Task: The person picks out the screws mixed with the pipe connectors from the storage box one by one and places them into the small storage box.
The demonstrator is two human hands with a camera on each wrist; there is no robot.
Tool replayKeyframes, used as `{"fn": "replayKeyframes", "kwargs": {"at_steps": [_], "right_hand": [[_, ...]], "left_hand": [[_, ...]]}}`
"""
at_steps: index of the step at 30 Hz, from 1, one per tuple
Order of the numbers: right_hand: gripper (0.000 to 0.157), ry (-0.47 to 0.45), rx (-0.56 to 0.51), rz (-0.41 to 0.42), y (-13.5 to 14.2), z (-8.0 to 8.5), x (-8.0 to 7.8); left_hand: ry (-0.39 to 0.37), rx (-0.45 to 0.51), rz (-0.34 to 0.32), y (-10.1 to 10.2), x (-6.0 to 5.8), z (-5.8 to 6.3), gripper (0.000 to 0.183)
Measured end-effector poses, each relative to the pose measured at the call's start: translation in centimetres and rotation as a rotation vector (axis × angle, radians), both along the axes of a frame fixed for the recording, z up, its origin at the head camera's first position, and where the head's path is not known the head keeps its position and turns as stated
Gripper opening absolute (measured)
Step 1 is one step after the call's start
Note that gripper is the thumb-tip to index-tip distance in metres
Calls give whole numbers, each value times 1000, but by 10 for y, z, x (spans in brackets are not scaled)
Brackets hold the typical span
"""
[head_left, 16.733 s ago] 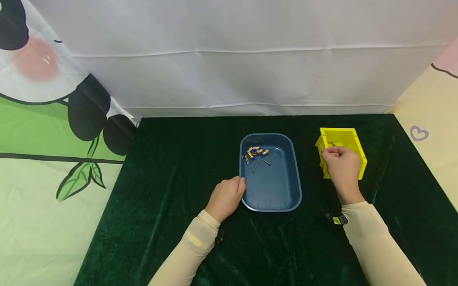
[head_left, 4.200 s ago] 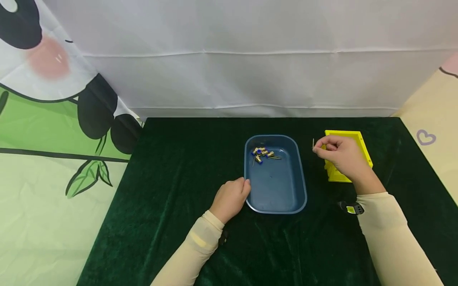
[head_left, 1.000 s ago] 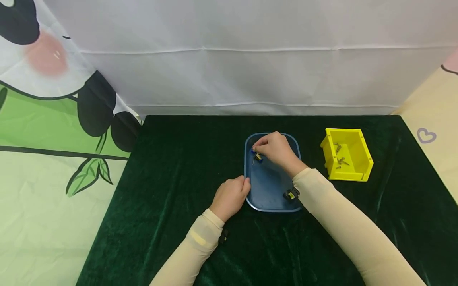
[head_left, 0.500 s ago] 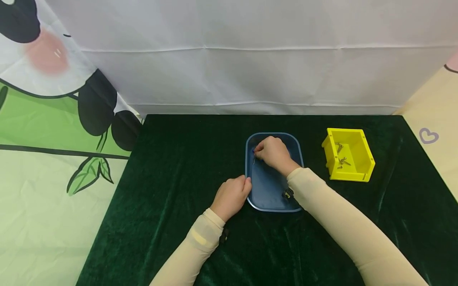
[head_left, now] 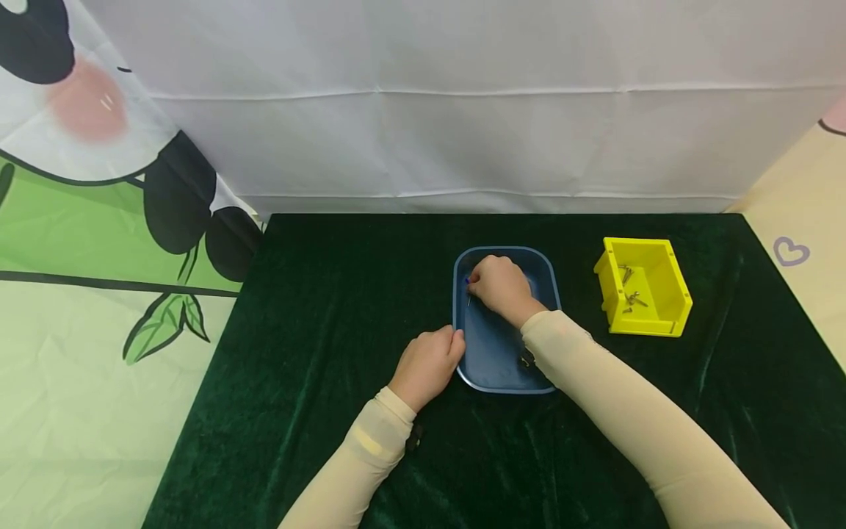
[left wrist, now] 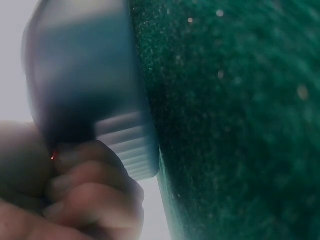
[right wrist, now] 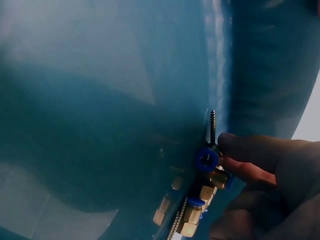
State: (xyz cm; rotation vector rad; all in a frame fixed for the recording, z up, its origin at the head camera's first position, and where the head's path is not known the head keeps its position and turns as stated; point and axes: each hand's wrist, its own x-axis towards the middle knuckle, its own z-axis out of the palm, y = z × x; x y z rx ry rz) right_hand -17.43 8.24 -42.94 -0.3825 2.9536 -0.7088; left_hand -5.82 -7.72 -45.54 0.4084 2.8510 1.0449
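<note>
My left hand (head_left: 426, 367) grips the left rim of a blue plastic tray (head_left: 505, 360); in the left wrist view its curled fingers (left wrist: 90, 195) lie against the tray's ribbed end. My right hand (head_left: 504, 288) is inside the tray near its left wall, knuckles up. In the right wrist view its fingertips (right wrist: 227, 140) are right at a brass fitting with a blue ring (right wrist: 207, 159) and a screw (right wrist: 213, 127) sticking out beside it. I cannot tell whether they pinch either one. More brass fittings (right wrist: 191, 220) lie close below, with another screw (right wrist: 176, 222) alongside.
To the right of the tray stands a yellow bin (head_left: 651, 327) with several screws (head_left: 634, 298) in it. Both containers rest on a table covered in dark green velvet (head_left: 344, 294). A white cloth (head_left: 423, 147) hangs behind the table's back edge.
Seconds ago my right hand was at the yellow bin with a screw in its fingertips. It has since moved left into the tray, shifting slightly there. My left hand stays on the rim.
</note>
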Motion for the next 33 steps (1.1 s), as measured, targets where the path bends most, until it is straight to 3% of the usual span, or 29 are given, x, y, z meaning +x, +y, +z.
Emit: {"fn": "replayKeyframes", "kwargs": {"at_steps": [6,13,23,33], "right_hand": [[16,-17,26,-12,-1,-1,-1],[33,-47,-20,3,2,0,-1],[23,-76,-157,42,13,8,4],[19,-116,-279,-2,39,35,13]], "left_hand": [[-4,-1,1,1,-1,0,38],[1,-7,2,1,-1,0,38],[-2,-5,2,0,0,-1,39],[-18,-4,3,0,-1,0,38]]}}
